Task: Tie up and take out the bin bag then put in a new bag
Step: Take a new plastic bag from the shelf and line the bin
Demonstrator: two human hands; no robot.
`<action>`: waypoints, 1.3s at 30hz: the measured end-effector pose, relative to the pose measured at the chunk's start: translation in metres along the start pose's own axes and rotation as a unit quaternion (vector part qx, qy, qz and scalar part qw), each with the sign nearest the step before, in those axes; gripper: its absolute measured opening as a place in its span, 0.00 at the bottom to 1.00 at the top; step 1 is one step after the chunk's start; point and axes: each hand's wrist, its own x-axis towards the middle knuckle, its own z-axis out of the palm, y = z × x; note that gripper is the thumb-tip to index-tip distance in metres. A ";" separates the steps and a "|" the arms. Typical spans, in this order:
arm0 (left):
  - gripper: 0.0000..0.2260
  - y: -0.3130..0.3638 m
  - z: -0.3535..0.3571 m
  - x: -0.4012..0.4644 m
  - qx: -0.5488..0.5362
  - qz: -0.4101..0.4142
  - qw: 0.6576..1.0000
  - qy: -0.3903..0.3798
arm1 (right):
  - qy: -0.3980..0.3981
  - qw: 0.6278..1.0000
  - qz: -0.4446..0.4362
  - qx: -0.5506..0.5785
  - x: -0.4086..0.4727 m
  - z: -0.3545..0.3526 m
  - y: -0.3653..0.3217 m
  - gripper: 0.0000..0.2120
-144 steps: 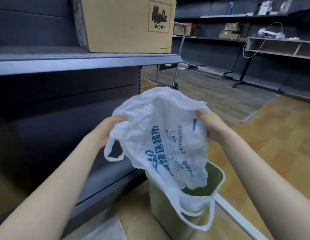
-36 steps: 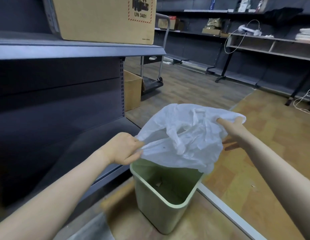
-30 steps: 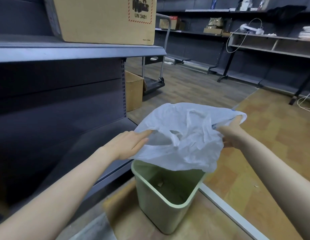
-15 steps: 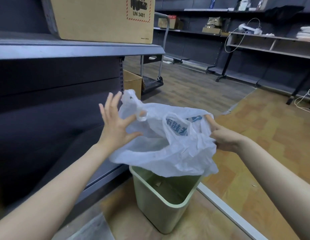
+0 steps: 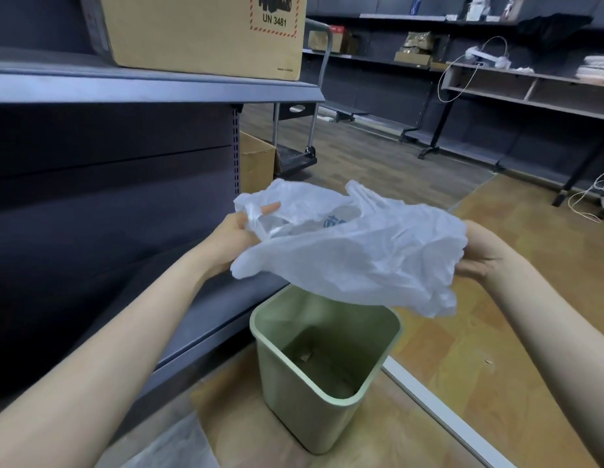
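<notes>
Your left hand (image 5: 231,236) and right hand (image 5: 483,253) pinch opposite edges of the white bag (image 5: 354,255), stretched above the green bin (image 5: 324,366).

Crumpled white plastic bag (image 5: 358,261) spread out above the bin, pale green bin (image 5: 322,380) upright, unlined, on floor

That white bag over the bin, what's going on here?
A person is fitting a new liner. Both hands hold a white plastic bag spread above the green bin: the left hand has a grip on one handle, the right hand holds the opposite edge. The bin stands on the floor beside a shelf unit, unlined, with the bag not yet inside.
</notes>
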 end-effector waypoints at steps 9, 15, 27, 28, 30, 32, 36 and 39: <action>0.13 0.048 -0.006 -0.008 -0.106 -0.065 0.990 -0.064 | 0.024 0.996 -0.062 -0.059 -0.025 0.018 -0.028 0.18; 0.28 0.038 0.011 -0.010 -0.088 -0.106 0.986 -0.096 | 0.053 0.993 0.034 -0.101 -0.013 0.010 -0.015 0.23; 0.13 -0.042 0.017 -0.016 0.143 -0.049 0.987 -0.048 | 0.173 0.822 -0.028 -0.541 0.032 0.026 0.074 0.37; 0.15 -0.044 0.018 -0.016 0.213 -0.024 0.976 -0.041 | 0.182 0.819 -0.032 -0.543 0.033 0.027 0.075 0.36; 0.19 -0.050 0.019 -0.016 0.398 0.008 0.916 -0.040 | 0.192 0.815 -0.045 -0.544 0.037 0.028 0.081 0.34; 0.22 -0.052 0.017 -0.016 0.571 0.037 0.820 -0.024 | 0.201 0.812 -0.053 -0.545 0.043 0.029 0.088 0.35; 0.17 -0.050 0.009 -0.017 0.673 0.233 0.697 0.084 | 0.221 0.799 -0.062 -0.556 0.058 0.023 0.103 0.36; 0.12 -0.052 0.010 -0.017 0.564 0.400 0.700 0.179 | 0.243 0.799 -0.065 -0.546 0.066 0.020 0.108 0.40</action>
